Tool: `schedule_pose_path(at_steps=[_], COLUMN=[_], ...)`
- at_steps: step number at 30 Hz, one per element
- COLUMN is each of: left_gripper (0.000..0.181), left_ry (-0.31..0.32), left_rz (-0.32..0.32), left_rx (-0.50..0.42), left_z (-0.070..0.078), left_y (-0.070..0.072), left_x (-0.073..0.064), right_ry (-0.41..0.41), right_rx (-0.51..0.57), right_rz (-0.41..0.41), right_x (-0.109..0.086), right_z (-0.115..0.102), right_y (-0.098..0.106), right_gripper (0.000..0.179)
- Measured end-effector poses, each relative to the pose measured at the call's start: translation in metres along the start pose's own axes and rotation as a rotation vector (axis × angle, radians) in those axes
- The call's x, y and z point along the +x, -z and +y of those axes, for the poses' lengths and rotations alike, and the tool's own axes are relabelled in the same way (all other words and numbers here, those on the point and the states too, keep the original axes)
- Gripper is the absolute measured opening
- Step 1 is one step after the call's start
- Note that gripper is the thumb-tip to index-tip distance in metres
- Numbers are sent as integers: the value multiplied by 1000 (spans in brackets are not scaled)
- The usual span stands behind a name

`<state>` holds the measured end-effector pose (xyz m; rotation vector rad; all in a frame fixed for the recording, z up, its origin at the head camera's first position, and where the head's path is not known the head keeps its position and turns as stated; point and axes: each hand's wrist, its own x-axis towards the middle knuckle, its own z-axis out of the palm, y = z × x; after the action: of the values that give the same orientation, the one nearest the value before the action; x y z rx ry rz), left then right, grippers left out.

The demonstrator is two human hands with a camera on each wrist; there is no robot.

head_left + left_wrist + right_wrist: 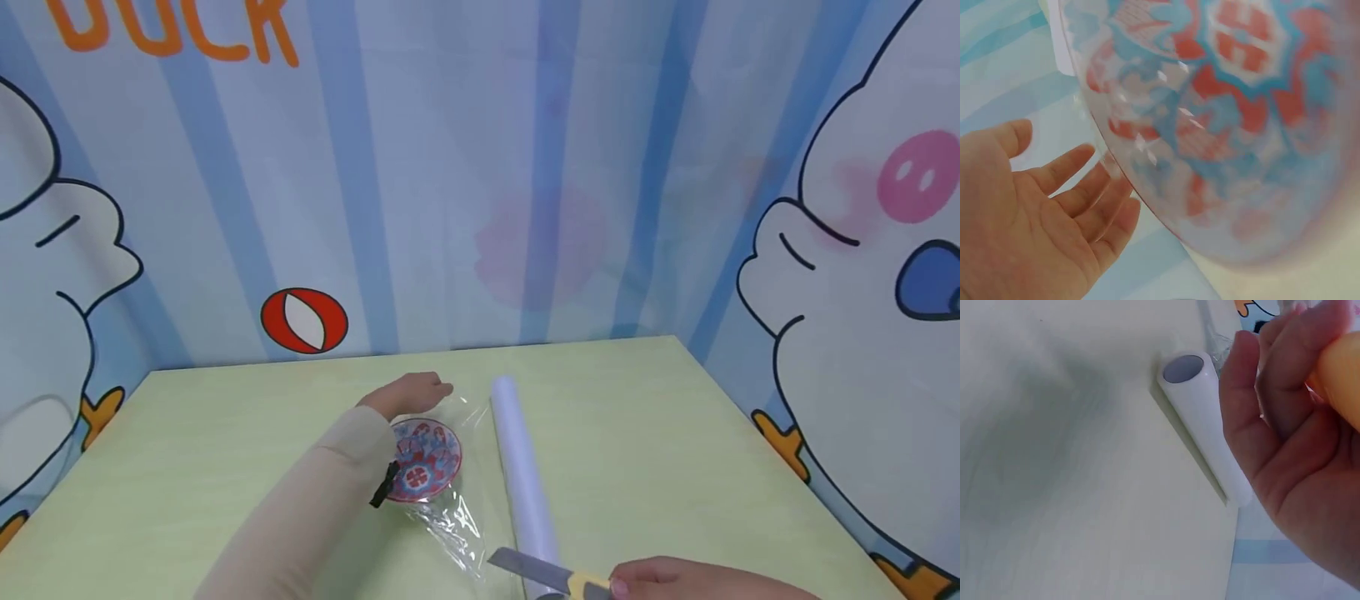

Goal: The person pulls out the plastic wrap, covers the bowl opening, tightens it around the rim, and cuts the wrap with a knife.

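A round dish (427, 467) with a red, blue and white flower pattern sits mid-table, partly hidden by the left sleeve. Clear plastic film (456, 529) lies about it, wrinkled on the near side and reaching toward a long white roll (521, 475). My left hand (411, 394) is just beyond the dish's far edge. In the left wrist view its fingers (1063, 167) are spread and gently bent, tips beside the rim. My right hand (693, 579) grips the yellow handle of a knife (531, 570), whose grey blade points left and overlaps the roll's near part.
The pale green table (637, 433) is backed by a blue-striped curtain (450, 167) with cartoon figures, which also runs along both sides. A black strap (385, 485) hangs at the left wrist. The roll's hollow end (1184, 369) shows in the right wrist view.
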<state>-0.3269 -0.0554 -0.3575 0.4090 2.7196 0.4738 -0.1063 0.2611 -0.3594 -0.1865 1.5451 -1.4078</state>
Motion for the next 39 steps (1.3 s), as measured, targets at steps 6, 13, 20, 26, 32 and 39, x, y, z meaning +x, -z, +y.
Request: schedule_pose_path(at_steps=[6, 13, 20, 26, 32, 39], left_gripper=[67, 97, 122, 120, 117, 116], left_ry=[0, -46, -43, -39, -54, -49], left_rz=[64, 82, 107, 116, 99, 81], left_rx=[-95, -289, -432, -393, -395, -393], left_z=[-26, -39, -38, -40, -45, -44], left_y=[-8, -34, -61, -69, -68, -65], left_x=[-21, -58, -73, -68, -67, -68], right_ry=[110, 357, 397, 437, 459, 544], right_rx=[12, -128, 30, 230, 227, 193], right_rz=[120, 329, 615, 775, 826, 807], right_x=[5, 26, 72, 103, 113, 110], right_z=[-11, -35, -60, -71, -72, -71], right_y=[13, 29, 41, 47, 44, 39], right_gripper=[46, 43, 60, 62, 55, 32])
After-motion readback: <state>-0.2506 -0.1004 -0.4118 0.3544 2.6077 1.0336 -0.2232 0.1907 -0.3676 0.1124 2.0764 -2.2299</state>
